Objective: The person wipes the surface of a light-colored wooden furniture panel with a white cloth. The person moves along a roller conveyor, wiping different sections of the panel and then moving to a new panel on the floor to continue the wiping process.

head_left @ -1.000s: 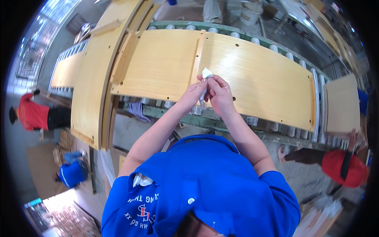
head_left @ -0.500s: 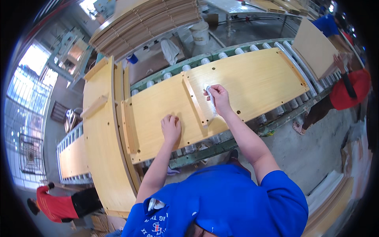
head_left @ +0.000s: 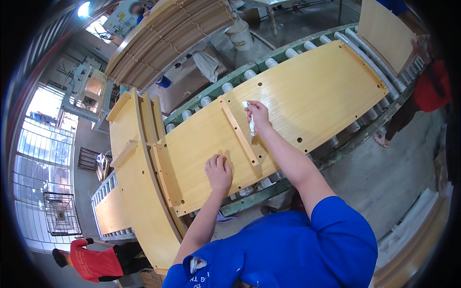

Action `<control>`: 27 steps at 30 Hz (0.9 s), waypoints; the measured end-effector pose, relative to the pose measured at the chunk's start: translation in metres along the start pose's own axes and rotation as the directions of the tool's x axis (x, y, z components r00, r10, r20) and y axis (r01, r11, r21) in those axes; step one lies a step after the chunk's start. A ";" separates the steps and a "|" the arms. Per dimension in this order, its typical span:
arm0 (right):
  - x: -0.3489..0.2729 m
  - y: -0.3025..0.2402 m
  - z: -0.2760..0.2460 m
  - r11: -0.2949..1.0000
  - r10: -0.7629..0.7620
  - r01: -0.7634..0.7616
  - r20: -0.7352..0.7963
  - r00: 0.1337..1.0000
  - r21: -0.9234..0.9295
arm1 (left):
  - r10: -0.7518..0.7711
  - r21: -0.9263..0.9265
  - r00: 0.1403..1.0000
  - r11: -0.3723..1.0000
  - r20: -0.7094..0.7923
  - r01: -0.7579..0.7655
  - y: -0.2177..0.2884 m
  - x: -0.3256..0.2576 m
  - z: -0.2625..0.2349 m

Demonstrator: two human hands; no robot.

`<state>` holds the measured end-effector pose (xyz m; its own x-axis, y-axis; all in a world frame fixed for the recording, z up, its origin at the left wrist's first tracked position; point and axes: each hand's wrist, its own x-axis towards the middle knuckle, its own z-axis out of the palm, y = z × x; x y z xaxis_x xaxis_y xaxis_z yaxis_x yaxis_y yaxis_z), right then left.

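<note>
A long pale-wood panel [head_left: 307, 91] lies before me on a roller conveyor. A narrow wooden batten [head_left: 237, 127] crosses it near the middle. To the right of that batten, my right hand [head_left: 259, 116] is closed on a crumpled white strip [head_left: 252, 126]. Its upper end pokes out above my fingers and its lower end hangs beside the batten; whether it is cloth or plastic I cannot tell. My left hand [head_left: 218, 172] rests on the panel left of the batten, holding nothing, with fingers loosely bent. Several dark holes dot the panel, one large hole [head_left: 299, 139] near its front edge.
End battens [head_left: 165, 175] edge the panel. At left, another panel [head_left: 132, 192] lies crosswise. Metal rollers [head_left: 271, 63] run beneath and behind. A tall board stack [head_left: 168, 43] and a white bucket [head_left: 239, 36] stand beyond. People in red work at lower left [head_left: 96, 261] and right [head_left: 430, 89].
The view has turned a little. My right hand has shifted slightly left over the panel, closer to the batten, still gripping the white strip. My left hand stays at about the same spot on the panel.
</note>
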<state>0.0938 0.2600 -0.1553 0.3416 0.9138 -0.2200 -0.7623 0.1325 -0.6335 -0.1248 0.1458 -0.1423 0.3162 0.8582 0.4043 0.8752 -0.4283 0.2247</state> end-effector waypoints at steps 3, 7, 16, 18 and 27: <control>0.012 0.011 0.002 0.996 0.091 -0.090 0.032 0.995 -0.012 | 0.005 0.004 1.000 1.000 0.012 -0.005 0.000 0.001 0.000; 0.028 0.022 0.000 0.897 -0.097 0.140 0.122 0.988 -0.419 | 0.007 0.011 1.000 1.000 0.024 -0.007 0.005 0.005 0.001; 0.046 0.036 0.029 0.718 -0.286 0.297 0.123 0.950 -0.629 | -0.023 0.017 0.998 1.000 0.053 0.022 0.007 0.004 0.001; 0.050 0.038 0.032 0.703 -0.305 0.316 0.131 0.943 -0.637 | -0.025 0.011 0.998 1.000 0.056 0.025 0.008 0.006 0.000; 0.039 0.037 0.033 0.510 -0.419 0.479 0.280 0.864 -0.714 | -0.015 0.007 0.999 1.000 0.050 0.015 0.005 0.005 0.002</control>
<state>0.0606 0.3130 -0.1629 0.4607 0.8412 0.2832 0.1674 0.2310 -0.9584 -0.1181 0.1490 -0.1411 0.3208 0.8779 0.3556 0.8824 -0.4134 0.2246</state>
